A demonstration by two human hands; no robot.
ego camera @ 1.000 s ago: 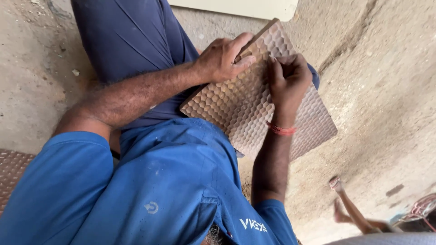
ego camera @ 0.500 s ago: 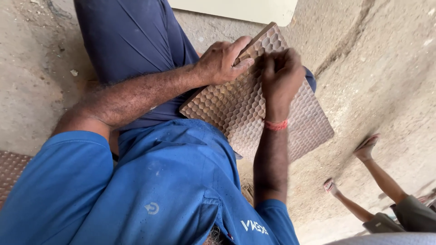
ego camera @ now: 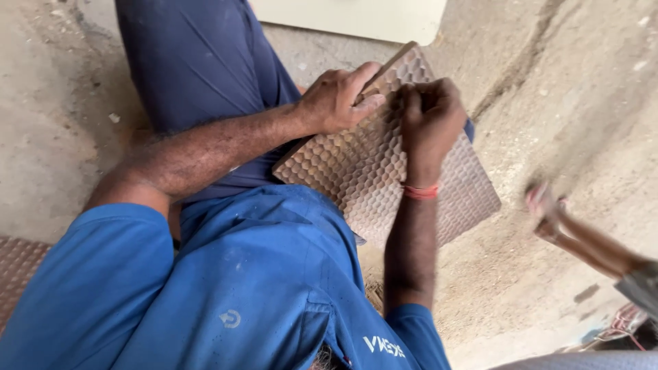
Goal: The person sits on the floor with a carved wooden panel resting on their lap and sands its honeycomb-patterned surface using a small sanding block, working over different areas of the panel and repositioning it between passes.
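A brown wooden panel carved with a honeycomb pattern rests tilted on my lap, against my dark blue trousers. My left hand grips its upper edge, thumb on the carved face. My right hand, with a red thread round the wrist, is curled into a fist and pressed on the carved face near the top corner. Anything inside the fist is hidden.
Another person's bare foot and leg pass, blurred, at the right over the rough concrete floor. A pale flat board lies at the top. A second textured panel shows at the lower left edge.
My right fist has shifted a little on the panel's carved face. The other person's leg has moved up and leftward at the right. My left hand keeps its hold.
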